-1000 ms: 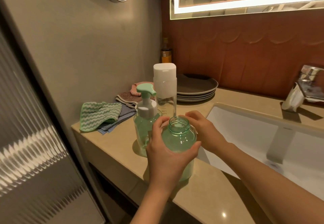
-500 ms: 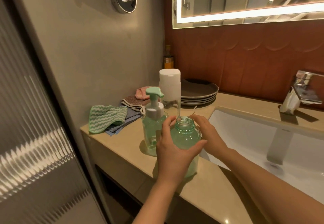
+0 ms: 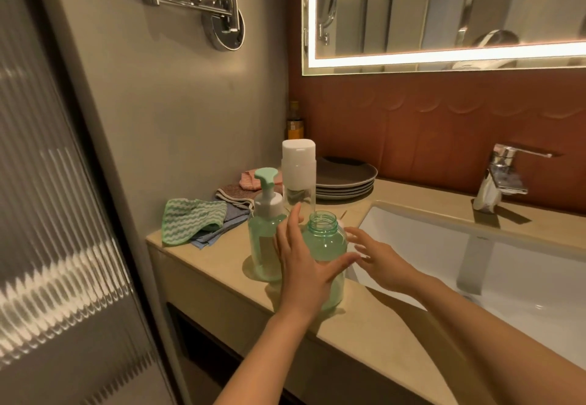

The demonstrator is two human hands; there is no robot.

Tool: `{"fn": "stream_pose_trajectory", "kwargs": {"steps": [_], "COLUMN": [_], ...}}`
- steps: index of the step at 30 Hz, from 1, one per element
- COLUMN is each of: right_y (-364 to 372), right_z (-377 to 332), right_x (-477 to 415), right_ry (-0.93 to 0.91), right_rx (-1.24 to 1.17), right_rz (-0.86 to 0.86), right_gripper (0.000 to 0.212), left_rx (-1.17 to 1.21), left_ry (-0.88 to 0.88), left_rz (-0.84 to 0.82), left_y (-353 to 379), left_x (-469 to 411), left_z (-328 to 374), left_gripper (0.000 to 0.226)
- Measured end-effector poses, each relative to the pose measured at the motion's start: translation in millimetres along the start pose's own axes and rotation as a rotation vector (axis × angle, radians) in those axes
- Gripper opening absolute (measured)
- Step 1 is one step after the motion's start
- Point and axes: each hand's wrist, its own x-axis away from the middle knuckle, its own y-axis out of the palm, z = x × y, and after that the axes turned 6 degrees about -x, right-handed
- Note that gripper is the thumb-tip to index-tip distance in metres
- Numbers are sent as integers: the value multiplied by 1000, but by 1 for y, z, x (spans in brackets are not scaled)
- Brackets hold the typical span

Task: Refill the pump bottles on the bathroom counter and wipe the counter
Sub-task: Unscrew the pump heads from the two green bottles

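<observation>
Now that you've let go, left hand [image 3: 304,266] and right hand [image 3: 382,262] flank the uncapped bottle [image 3: 324,241], fingers spread wide; refill likely next.

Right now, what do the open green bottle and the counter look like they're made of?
Open green bottle: likely translucent tinted plastic; light passes through its wall. Counter: polished beige stone or composite, judging by soft reflections.

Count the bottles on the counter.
4: open green bottle nearest the front edge, green pump bottle left of it, white-capped clear bottle behind them, amber bottle in the back corner.
</observation>
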Motion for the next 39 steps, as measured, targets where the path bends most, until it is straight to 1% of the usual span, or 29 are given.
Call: {"fn": "stream_pose_trajectory", "kwargs": {"steps": [3, 6, 9, 11, 15, 17, 18, 22, 25, 28, 29, 32, 35, 39], "right_y": [4, 7, 12, 16, 25, 26, 27, 25, 26, 27, 28, 30, 30, 25], "right_z": [-1, -2, -2, 0, 13, 24, 26, 17, 12, 9, 9, 11, 14, 12], "right_x": [6, 2, -7, -15, -39, -54, -61, -72, -74, -73, -73, -69, -68, -62], "right_ry": [8, 12, -8, -17, -69, -57, -59, -49, -40, -79, -88, -69, -10, 21], "right_rx": [28, -22, -73, -70, 84, 216, 244, 253, 251, 224, 201, 151, 134, 91], "right_rz": [-51, -67, -55, -65, -13, 5, 19, 36, 9, 11, 19, 39, 47, 57], "right_gripper": [54, 52, 50, 48, 40, 42, 43, 44, 61, 44, 41, 43, 45, 53], "left_rx": [-11, -72, -148, -88, -10, 2, 9, 69, 85, 81, 78, 81, 80, 84], "left_ry": [-8, 2, 102, 130, 96, 70, 53, -35, -58, -68, -72, -94, -103, -108], "left_rz": [-10, 17, 189, 307, 436, 470, 481, 481, 456, 424, 416, 403, 395, 367], "left_y": [-2, -5, -11, -15, -25, -29, -30, -34, -33, -32, -33, -35, -38, -43], "left_x": [3, 5, 7, 6, -3, -8, -11, -19, -22, -25, -25, -26, -25, -22], "left_z": [2, 0, -10, -16, -28, -35, -37, -43, -48, -53, -54, -55, -52, -47], "left_gripper": [110, 111, 97, 84, 74, 66, 61, 38, 35, 31, 30, 28, 22, 19]}}
